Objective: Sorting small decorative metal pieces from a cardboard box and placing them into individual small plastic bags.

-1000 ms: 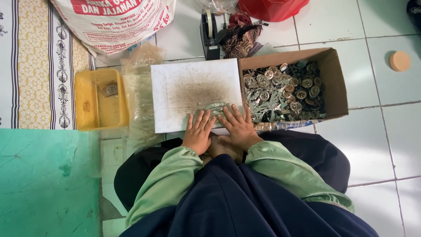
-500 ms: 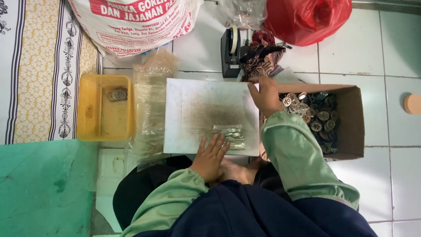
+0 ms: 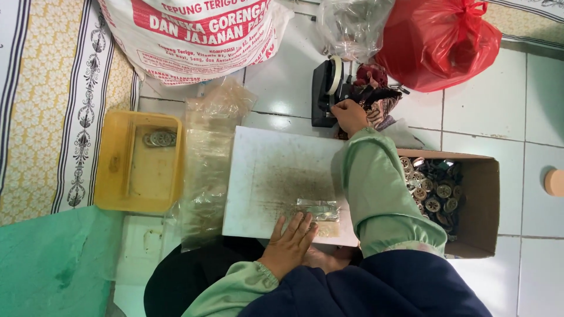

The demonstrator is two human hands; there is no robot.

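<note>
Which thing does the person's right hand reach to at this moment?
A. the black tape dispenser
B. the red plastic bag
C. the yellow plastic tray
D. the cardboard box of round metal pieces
A: the right hand is stretched forward over the white board and sits at the black tape dispenser, while the left hand lies flat on the board beside a small clear packet.

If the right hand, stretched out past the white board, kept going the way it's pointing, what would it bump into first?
The right hand already looks to be at the black tape dispenser, so that comes first; just beyond lie the crumpled clear plastic bag and red bag. Depth is hard to judge from above.
</note>
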